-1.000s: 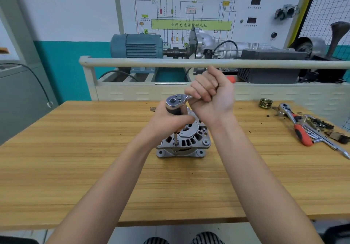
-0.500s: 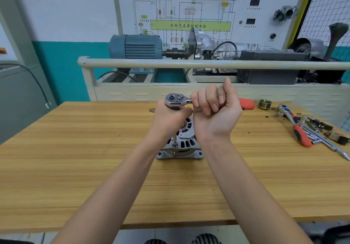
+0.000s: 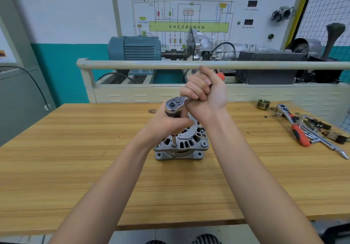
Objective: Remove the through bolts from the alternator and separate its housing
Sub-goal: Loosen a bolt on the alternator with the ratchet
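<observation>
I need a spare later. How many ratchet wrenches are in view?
2: one ratchet wrench in the right hand above the alternator; another lying at the table's right end.

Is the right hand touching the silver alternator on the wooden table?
Apart. In the head view the right hand grips the red-handled ratchet above the alternator.

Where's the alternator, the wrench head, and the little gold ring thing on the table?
alternator (image 3: 189,145), head view, on its slotted top housing.
ratchet wrench (image 3: 175,105), head view, on its round chrome head.
brass ring (image 3: 263,104), head view, on its ribbed side.
</observation>
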Demonstrator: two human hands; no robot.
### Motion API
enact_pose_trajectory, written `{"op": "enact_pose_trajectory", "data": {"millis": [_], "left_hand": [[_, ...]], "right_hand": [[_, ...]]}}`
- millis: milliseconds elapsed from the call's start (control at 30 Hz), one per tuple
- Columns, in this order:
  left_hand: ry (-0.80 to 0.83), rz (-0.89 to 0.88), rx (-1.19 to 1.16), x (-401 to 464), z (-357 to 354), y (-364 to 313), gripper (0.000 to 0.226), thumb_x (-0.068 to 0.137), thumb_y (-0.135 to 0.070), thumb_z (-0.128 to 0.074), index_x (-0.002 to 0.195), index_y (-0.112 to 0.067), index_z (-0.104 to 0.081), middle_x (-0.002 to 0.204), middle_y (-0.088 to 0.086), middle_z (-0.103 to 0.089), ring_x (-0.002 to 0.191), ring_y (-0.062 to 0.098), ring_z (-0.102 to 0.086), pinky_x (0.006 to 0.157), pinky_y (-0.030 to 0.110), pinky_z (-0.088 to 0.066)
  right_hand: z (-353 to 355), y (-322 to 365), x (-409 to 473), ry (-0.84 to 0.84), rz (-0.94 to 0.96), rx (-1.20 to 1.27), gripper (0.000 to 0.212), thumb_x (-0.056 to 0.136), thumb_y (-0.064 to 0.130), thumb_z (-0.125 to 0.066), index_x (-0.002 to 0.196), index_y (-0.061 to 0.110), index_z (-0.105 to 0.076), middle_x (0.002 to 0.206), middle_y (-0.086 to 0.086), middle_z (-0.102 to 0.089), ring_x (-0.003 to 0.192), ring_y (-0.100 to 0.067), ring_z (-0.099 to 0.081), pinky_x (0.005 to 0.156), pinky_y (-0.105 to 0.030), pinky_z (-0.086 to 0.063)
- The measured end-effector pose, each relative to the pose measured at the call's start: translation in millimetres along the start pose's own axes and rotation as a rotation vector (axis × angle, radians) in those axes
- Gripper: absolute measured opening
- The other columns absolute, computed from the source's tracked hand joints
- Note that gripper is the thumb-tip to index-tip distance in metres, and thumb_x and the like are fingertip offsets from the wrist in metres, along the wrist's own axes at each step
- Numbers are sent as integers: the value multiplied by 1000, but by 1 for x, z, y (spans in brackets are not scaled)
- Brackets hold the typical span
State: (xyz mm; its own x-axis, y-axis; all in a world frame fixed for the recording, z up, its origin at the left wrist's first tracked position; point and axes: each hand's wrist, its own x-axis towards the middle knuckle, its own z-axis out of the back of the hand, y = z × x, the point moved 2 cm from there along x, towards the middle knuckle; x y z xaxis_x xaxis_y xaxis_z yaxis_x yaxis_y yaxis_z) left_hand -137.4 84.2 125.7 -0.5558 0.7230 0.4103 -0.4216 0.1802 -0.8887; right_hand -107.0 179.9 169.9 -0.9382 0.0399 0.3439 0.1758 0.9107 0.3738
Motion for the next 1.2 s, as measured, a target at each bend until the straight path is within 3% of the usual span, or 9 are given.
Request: {"op": "enact_pose_trajectory", "data": {"millis": [167,267,433,567,700,867,967,1067,1200], "left_hand": [[-297,-17,-60,2,-2,2,29,61,-4,-52,45,-23,-37,40,-10,-31,37,7,-25,40,17,-23],[-416,10,-20,5,-3,3,37,65,-1,-59,46,-23,-36,42,-10,-31,42,11,-25,45,24,-20],[-230,-22,39,1,1,2,36,63,-5,-62,40,-23,-41,39,-6,-37,39,11,-31,43,20,-28],[13,-25,59,-1,6,-1,31,68,-16,-70,45,-18,-49,41,2,-44,41,20,-38,48,28,-33],[6,-14,-37,2,5,2,37,68,-1,-59,41,-20,-42,38,0,-35,35,14,-30,42,19,-29],[-319,13,-106,4,0,5,27,65,0,-52,50,-15,-35,39,-6,-31,34,8,-25,39,16,-23],[-458,-3,-38,4,-5,6,41,75,9,-55,51,-18,-35,41,-8,-32,38,8,-26,40,18,-22],[-401,-16,-45,0,-3,5,36,68,3,-58,50,-18,-35,41,-8,-31,39,9,-26,41,20,-23],[-76,-31,74,-6,1,0,32,68,-8,-64,43,-19,-47,42,1,-43,44,20,-37,48,24,-34]], "right_hand": [[2,-14,-25,-61,422,-124,55,99,19,-35,44,20,-34,38,7,-23,32,-7,-19,38,-21,-25],[1,-19,-35,-14,535,-202,57,99,17,-31,43,21,-35,38,7,-26,34,-7,-22,41,-22,-31],[2,-2,-17,56,174,-91,47,90,21,-41,43,17,-36,36,5,-27,36,-8,-14,40,-21,-27],[1,5,-1,59,-71,-22,47,89,20,-42,42,15,-36,34,4,-28,37,-7,-10,39,-20,-23],[2,0,0,-12,37,-1,54,95,19,-39,41,16,-37,34,6,-26,27,-7,-21,35,-19,-23],[1,-15,-23,-79,431,-126,54,99,18,-34,45,20,-33,38,7,-23,32,-7,-19,38,-21,-27],[2,-20,-35,-24,520,-205,54,97,18,-34,43,21,-35,38,7,-25,34,-7,-22,41,-22,-31],[2,-12,-27,23,377,-174,49,91,21,-41,42,19,-36,37,6,-26,32,-7,-21,40,-21,-28],[0,0,-6,72,-20,-54,47,89,20,-41,42,15,-36,37,7,-21,36,-7,-12,40,-20,-23]]}}
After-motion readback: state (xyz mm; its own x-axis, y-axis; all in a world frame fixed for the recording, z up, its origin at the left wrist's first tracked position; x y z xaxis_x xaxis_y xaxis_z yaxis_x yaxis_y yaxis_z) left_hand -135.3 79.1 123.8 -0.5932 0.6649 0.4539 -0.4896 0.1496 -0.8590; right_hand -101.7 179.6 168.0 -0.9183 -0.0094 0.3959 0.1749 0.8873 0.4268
